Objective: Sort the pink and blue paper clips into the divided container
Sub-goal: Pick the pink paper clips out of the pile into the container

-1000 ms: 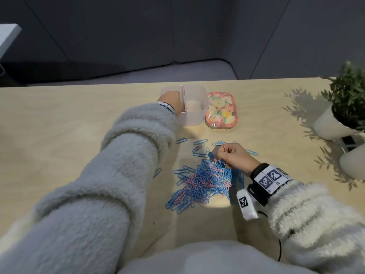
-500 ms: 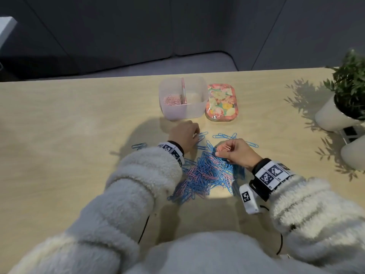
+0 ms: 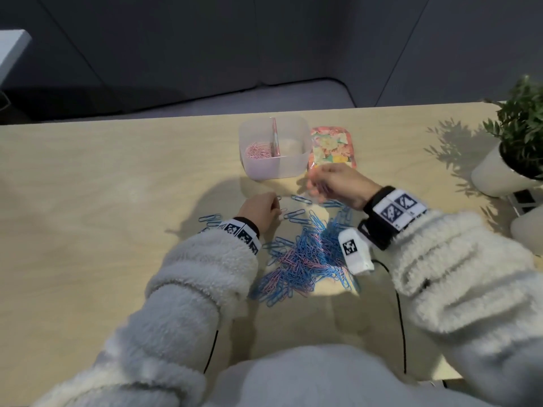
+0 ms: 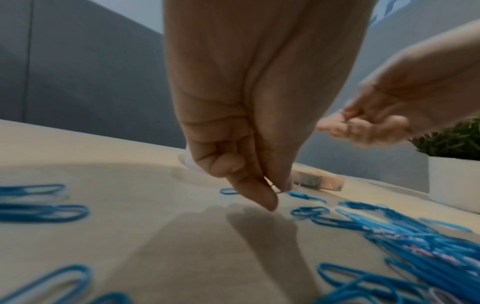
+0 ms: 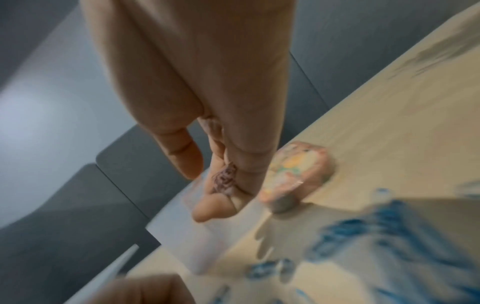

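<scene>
The clear divided container [image 3: 289,168] stands at the table's far middle, with pink clips [image 3: 258,151] in its left compartment. A mixed pile of blue and pink paper clips [image 3: 308,254] lies between my arms. My right hand [image 3: 316,185] hovers blurred just right of the container's near corner. It pinches a small bunch of pink clips [image 5: 224,179], and the container [image 5: 197,236] is a blur below it. My left hand [image 3: 271,208] is low at the pile's far left edge. Its thumb and forefinger pinch a thin pale clip [image 4: 276,190] just above the table.
A floral lid [image 3: 333,148] lies right of the container. Loose blue clips [image 3: 210,218] are scattered left of my left wrist. A potted plant in a white pot [image 3: 508,168] stands at the table's right edge. Bare wood spreads to the left.
My left hand came back from the container to the pile's far edge. My right hand rose from the pile toward the container, carrying pink clips.
</scene>
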Demonstrator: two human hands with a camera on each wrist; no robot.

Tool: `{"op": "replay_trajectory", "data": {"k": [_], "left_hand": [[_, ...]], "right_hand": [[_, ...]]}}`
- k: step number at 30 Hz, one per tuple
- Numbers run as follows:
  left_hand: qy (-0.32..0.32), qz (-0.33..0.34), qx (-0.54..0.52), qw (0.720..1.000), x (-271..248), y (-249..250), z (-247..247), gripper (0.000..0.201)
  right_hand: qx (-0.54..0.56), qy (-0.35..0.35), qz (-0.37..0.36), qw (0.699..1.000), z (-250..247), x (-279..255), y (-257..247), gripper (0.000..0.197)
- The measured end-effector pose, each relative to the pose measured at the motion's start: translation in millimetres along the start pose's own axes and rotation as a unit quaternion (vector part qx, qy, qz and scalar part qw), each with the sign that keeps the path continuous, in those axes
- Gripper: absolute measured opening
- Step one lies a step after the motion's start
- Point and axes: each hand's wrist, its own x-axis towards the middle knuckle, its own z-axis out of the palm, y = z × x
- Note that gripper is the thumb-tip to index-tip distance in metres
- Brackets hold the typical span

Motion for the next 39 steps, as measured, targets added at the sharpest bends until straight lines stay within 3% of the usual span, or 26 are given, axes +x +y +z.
{"op": "replay_trajectory", "data": {"k": [6, 9, 14, 16, 21, 25, 26, 28, 30, 33, 36, 39], "left_hand": [[0.085, 0.02, 0.031, 0.996, -14, -11, -26, 0.021], [0.162, 0.039, 0.04, 0.985, -13, -9, -46, 0.022], [0.262, 0.023, 0.026, 0.964, 10, 1, -74, 0.019], [0.249, 0.005, 0.028, 0.968, 26, 5, -81, 0.022], [0.168, -0.011, 0.084, 0.982, 50, 14, -85, 0.031], [0.264, 0.157, 0.102, 0.946, 30, 26, -60, 0.025], [0.243, 0.181, 0.108, 0.947, 24, 28, -49, 0.024], [0.116, 0.181, 0.107, 0.971, 11, 32, -26, 0.019], [0.014, 0.174, 0.118, 0.978, 2, 33, -4, 0.019], [-0.053, 0.171, 0.121, 0.976, -5, 31, 17, 0.022], [-0.043, 0.16, 0.145, 0.975, -10, 22, 22, 0.025], [0.009, 0.164, 0.165, 0.973, -17, 17, 25, 0.027]], "right_hand": [[0.113, -0.008, -0.027, 0.993, 40, 44, -76, 0.018], [0.091, 0.036, -0.02, 0.995, 60, 56, -88, 0.02], [0.012, 0.041, -0.029, 0.999, 62, 53, -86, 0.028], [0.037, 0.061, -0.054, 0.996, 51, 45, -81, 0.039], [0.053, 0.102, -0.09, 0.989, 15, 13, -49, 0.021], [0.004, 0.113, -0.069, 0.991, -16, -10, -3, 0.026], [-0.029, 0.11, -0.058, 0.992, -22, -15, 9, 0.024], [-0.093, 0.095, -0.041, 0.99, -30, -24, 35, 0.024], [-0.184, 0.085, -0.05, 0.978, -32, -28, 56, 0.03], [-0.304, 0.088, -0.083, 0.945, -25, -30, 71, 0.015], [-0.339, 0.063, -0.114, 0.932, -12, -29, 78, 0.008], [-0.428, 0.027, -0.091, 0.899, -4, -27, 87, 0.021]]}}
